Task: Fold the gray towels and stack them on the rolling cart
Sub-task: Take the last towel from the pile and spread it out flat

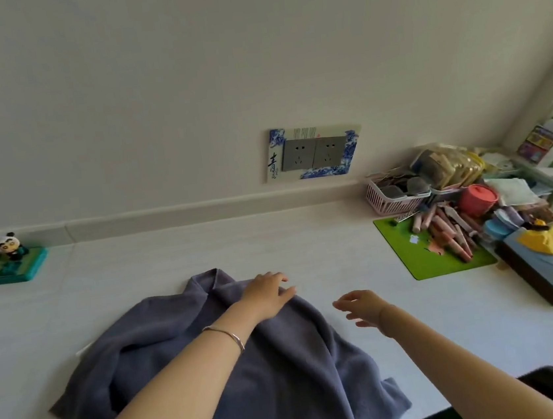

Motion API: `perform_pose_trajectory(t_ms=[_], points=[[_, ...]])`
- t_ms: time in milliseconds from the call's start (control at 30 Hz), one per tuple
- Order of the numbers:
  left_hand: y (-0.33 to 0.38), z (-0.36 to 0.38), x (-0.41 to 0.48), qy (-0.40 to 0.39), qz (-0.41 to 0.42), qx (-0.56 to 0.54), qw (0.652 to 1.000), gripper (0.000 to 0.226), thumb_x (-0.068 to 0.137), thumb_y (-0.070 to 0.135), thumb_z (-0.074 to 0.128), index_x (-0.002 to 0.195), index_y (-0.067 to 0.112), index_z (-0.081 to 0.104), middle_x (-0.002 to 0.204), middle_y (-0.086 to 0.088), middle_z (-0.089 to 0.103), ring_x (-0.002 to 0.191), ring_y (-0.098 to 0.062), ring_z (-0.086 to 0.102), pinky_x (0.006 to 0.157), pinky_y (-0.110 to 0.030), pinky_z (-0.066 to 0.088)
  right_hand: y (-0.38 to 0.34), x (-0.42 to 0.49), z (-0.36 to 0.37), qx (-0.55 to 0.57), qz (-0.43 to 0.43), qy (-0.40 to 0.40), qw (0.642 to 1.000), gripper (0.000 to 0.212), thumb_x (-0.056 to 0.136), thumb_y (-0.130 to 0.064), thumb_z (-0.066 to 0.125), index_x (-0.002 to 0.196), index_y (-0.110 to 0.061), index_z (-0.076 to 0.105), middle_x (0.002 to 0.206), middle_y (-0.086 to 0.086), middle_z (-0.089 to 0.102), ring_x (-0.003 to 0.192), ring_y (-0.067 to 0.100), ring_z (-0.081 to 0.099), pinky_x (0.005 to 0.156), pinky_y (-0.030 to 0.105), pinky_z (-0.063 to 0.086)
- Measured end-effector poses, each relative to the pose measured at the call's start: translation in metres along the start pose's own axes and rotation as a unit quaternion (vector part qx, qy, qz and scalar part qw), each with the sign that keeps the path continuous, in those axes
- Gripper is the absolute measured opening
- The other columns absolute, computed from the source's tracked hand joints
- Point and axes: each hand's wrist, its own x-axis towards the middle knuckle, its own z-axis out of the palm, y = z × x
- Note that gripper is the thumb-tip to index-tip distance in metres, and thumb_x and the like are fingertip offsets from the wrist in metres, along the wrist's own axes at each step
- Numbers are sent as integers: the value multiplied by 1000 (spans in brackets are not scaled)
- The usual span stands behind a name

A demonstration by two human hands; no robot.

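A rumpled gray-blue terry towel (pixel 217 364) lies spread on the white countertop (pixel 360 258). The left hand (pixel 267 294), a thin silver bangle (pixel 226 337) on its wrist, rests with fingers extended on the towel's far edge. The right hand (pixel 362 308) hovers just beside the towel, fingers loosely spread, holding nothing.
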Motion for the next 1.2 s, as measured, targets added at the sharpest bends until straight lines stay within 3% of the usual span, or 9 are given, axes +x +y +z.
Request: perform_pose_trajectory(t_ms=[200, 300, 400, 567, 700, 767, 933, 1067, 1200], points=[[4, 37, 10, -73, -42, -14, 996, 51, 99, 50, 29, 137, 18, 40, 146, -4, 41, 133, -29, 34, 109, -41, 30, 24, 6, 22, 44, 93, -57, 993, 35, 94, -36, 53, 106, -4, 62, 100, 9, 65, 88, 20, 60, 92, 37, 50], [5, 36, 11, -55, -53, -41, 996, 56, 99, 49, 27, 145, 18, 30, 150, -3, 35, 136, -26, 33, 109, -41, 31, 27, 11, 26, 105, 121, -123, 979, 49, 88, -52, 56, 106, -8, 66, 112, 9, 68, 105, 22, 62, 100, 38, 47], [4, 28, 14, -45, -43, -44, 997, 56, 99, 50, 22, 146, 21, 32, 152, 0, 33, 138, -21, 31, 113, -38, 27, 22, 14, 24, 181, 71, -253, 948, 58, 82, -59, 61, 118, -14, 66, 120, 7, 67, 116, 23, 59, 102, 36, 44], [5, 13, 14, -24, -58, -46, 997, 57, 100, 50, 16, 139, 20, 44, 145, -2, 43, 134, -25, 32, 113, -38, 24, 15, 13, 6, 163, 17, -360, 918, 61, 83, -50, 64, 125, -7, 58, 131, 16, 55, 125, 30, 50, 107, 38, 41], [6, 7, 16, -19, -65, -76, 995, 60, 98, 54, 13, 133, 22, 49, 141, -1, 47, 134, -24, 33, 112, -41, 26, -2, 13, -20, 205, -15, -351, 914, 31, 86, -38, 62, 99, -11, 59, 95, 3, 66, 80, 12, 57, 73, 22, 50], [7, 6, 16, -14, -73, -90, 993, 61, 98, 55, 13, 138, 22, 45, 144, -1, 45, 136, -25, 32, 114, -42, 24, -9, 15, -29, 166, -33, -341, 925, 22, 89, -34, 62, 101, -15, 60, 103, 2, 67, 86, 12, 60, 80, 26, 51], [6, 13, 9, -44, -80, -94, 991, 57, 100, 50, 17, 142, 19, 41, 147, -3, 42, 138, -23, 31, 115, -34, 21, -1, 19, -4, 42, -36, -310, 949, 40, 83, -42, 68, 113, -15, 67, 105, 0, 67, 93, 12, 61, 95, 29, 50], [-1, 18, -4, -54, -97, -133, 985, 57, 100, 51, 18, 142, 21, 42, 148, 0, 41, 139, -19, 31, 114, -31, 22, 9, 17, 17, 40, -60, -258, 963, 21, 79, -32, 75, 93, -19, 66, 96, 1, 68, 91, 15, 62, 91, 30, 51], [-10, 12, -18, 6, -69, -177, 982, 56, 98, 52, 23, 138, 19, 45, 142, 5, 46, 136, -12, 36, 113, -27, 24, 2, 5, 23, 22, -122, -187, 974, 21, 76, -24, 78, 92, -22, 65, 95, 5, 69, 88, 18, 64, 92, 35, 53]])
